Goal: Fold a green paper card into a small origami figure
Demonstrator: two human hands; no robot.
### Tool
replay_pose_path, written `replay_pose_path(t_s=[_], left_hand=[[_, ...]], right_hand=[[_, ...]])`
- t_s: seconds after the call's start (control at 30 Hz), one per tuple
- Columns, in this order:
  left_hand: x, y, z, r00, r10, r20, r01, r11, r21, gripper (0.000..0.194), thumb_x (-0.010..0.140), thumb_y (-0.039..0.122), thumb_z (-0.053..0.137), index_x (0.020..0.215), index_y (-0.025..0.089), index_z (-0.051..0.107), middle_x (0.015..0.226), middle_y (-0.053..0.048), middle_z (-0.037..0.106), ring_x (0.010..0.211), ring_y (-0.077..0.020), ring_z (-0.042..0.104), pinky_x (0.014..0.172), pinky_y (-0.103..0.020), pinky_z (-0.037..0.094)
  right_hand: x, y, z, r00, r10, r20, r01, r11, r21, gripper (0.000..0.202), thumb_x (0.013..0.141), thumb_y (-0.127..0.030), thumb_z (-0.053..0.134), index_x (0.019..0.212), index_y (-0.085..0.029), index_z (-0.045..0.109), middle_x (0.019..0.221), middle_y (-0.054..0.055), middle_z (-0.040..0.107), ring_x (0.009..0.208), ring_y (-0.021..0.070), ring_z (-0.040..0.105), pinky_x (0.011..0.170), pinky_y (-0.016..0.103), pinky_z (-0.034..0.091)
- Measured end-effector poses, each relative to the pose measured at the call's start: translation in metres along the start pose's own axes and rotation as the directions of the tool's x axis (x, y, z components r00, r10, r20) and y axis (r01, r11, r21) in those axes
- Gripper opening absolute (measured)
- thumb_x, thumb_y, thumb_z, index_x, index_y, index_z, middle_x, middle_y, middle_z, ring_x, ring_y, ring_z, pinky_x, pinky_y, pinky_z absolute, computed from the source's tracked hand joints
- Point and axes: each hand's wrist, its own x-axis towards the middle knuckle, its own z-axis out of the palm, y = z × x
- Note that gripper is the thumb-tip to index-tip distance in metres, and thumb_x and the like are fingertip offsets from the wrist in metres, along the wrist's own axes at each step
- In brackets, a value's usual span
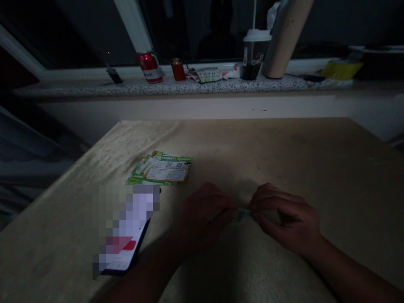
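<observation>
A small, thin, pale greenish piece (242, 214), perhaps paper or a card seen nearly edge-on, is held just above the table. My left hand (206, 216) pinches its left end between thumb and fingers. At the other end, the thumb and fingertips of my right hand (292, 216) are closed on it too. Dim light and the fingers hide most of its shape. Beyond my left hand lies a fanned pile of green and white printed cards (167, 168). A phone with a lit screen (118, 263), partly blurred out, rests left of my left forearm.
The beige table (284, 147) ends at a wall below a speckled windowsill (120, 87). On the sill stand a red can (149, 67), a small orange-red jar (178, 70), a crumpled wrapper (208, 75), a lidded cup with a straw (252, 57), and a tall tan cylinder (285, 42).
</observation>
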Motion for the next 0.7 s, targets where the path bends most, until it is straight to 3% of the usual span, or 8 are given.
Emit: replay_pose_path(t_s=[0.33,0.53,0.7], left_hand=[[-0.0005,-0.0007,0.0017,1.0,-0.008,-0.024,0.007,0.998,-0.055,0.009,0.087,0.01,0.07,0.092,0.018,0.071,0.079,-0.003,0.073,0.073,-0.0144,0.065,0.068,-0.027,0.053],[-0.004,0.0007,0.0013,0.995,-0.084,-0.058,0.078,0.992,-0.095,0.009,0.087,0.01,0.07,0.092,0.017,0.072,0.08,-0.004,0.072,0.073,-0.0139,0.066,0.066,-0.025,0.053],[-0.0018,0.0025,0.0005,0.996,-0.069,-0.052,0.064,0.994,-0.092,0.008,0.087,0.009,0.07,0.091,0.015,0.072,0.079,-0.004,0.072,0.072,-0.0141,0.066,0.067,-0.026,0.053]], right_hand=[[-0.0002,-0.0021,-0.0044,0.999,0.051,0.001,-0.051,0.998,-0.032,0.018,0.085,-0.003,0.071,0.094,-0.018,0.076,0.079,0.005,0.076,0.073,0.0206,0.07,0.07,0.04,0.054],[-0.0032,0.0023,-0.0027,0.996,0.093,-0.014,-0.093,0.996,0.003,0.026,0.083,-0.007,0.075,0.107,-0.018,0.075,0.09,0.008,0.076,0.084,0.0228,0.071,0.072,0.039,0.058],[-0.0026,0.0023,0.0014,0.999,0.053,-0.009,-0.052,0.998,0.035,0.026,0.084,-0.003,0.069,0.106,-0.016,0.075,0.086,0.009,0.075,0.081,0.0225,0.07,0.072,0.041,0.057]])
